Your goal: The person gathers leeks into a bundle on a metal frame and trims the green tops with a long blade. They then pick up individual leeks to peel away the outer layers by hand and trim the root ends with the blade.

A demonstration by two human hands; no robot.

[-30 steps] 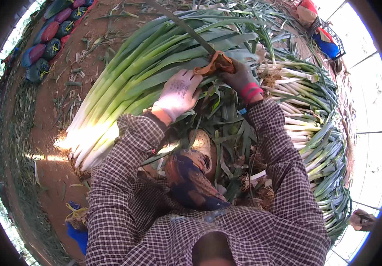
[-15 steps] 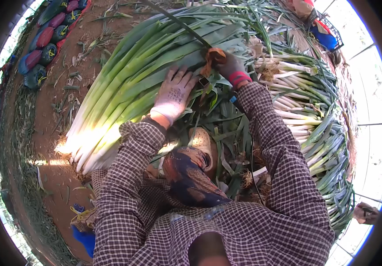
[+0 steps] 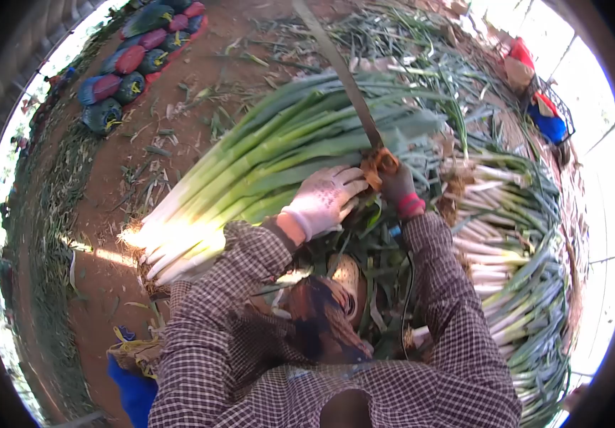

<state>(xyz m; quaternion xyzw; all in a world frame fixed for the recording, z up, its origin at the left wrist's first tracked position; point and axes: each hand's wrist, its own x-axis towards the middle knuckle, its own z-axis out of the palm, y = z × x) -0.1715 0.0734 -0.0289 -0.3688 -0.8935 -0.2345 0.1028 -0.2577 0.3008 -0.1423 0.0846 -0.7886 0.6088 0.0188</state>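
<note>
In a white glove, my left hand rests on the near side of a big bunch of leeks, fingers stretched out over the green leaves. Its fingertips lie close beside my right hand. My right hand, in a grey glove with a pink cuff, is closed round the orange-brown wrapped handle of a long knife. The flat blade rises over the leaves and runs out of the top of the view. The leeks lie slantwise, with white stems and roots toward the lower left.
Right of me lies a long row of leeks. Wrapped green and purple bundles lie at upper left. A dark crate is at upper right. Cut leaves litter the soil. My shoe is below my hands.
The view has shifted, so most things sit lower and further right. The blade now stands steeper and shows its broad side. My left hand has come nearer to the knife handle.
</note>
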